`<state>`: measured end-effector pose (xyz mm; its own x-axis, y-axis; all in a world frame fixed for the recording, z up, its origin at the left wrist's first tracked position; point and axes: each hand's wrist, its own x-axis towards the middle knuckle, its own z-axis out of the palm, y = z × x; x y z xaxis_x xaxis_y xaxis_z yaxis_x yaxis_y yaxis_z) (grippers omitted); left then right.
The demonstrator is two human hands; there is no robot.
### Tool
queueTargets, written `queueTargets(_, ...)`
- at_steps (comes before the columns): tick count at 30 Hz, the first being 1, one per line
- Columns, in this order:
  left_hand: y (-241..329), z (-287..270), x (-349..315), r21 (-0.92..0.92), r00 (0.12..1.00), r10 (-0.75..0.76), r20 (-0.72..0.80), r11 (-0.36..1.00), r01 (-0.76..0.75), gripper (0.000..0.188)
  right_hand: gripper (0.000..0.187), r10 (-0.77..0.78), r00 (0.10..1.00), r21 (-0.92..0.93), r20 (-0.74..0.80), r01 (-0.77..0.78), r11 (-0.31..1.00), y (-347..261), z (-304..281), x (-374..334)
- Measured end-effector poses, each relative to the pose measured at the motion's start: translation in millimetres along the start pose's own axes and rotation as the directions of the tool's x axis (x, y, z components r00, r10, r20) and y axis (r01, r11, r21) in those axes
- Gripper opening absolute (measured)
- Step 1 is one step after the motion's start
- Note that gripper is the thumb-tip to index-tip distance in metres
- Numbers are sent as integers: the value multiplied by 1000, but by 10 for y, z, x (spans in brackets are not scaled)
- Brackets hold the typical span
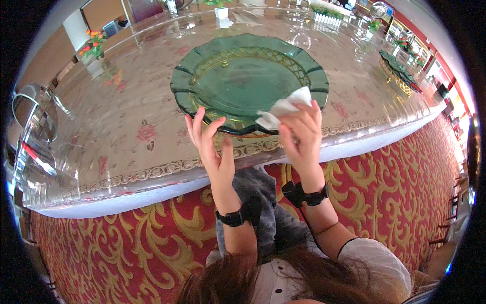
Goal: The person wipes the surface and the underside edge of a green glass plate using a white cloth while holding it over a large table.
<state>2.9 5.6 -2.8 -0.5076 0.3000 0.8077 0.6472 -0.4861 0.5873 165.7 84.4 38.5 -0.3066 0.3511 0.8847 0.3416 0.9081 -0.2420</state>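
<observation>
A large green glass plate (248, 83) with a scalloped rim and a gold lattice band lies on the table in front of me. My left hand (211, 144) is at its near left rim, fingertips over the edge and thumb lower down, holding it. In my right hand (302, 133) is a crumpled white tissue (285, 108), pinched and pressed to the near right part of the rim. A bit of gold shows under the plate's near edge; the rest of its underside is hidden.
Clear, glossy sheeting covers the flowered tablecloth (144, 134). Another green dish (400, 73) with gold trim stands near the right edge. Small potted flowers (93, 45) line the far side. At left is a chrome-framed chair (30, 109); patterned red carpet (374, 187) lies below.
</observation>
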Motion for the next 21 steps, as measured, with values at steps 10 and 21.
queueTargets(10, -18, -24, -18, -18, 1000, -7, 11, 1000, 7, 41, 7, 63, 980, 180, -188, -29, 983, 493, -44, 69)
queueTargets(21, -19, -9, -28, -11, 1000, -12, 5, 1000, 12, 40, 16, 27, 998, -33, 50, -25, 999, -125, 40, -45)
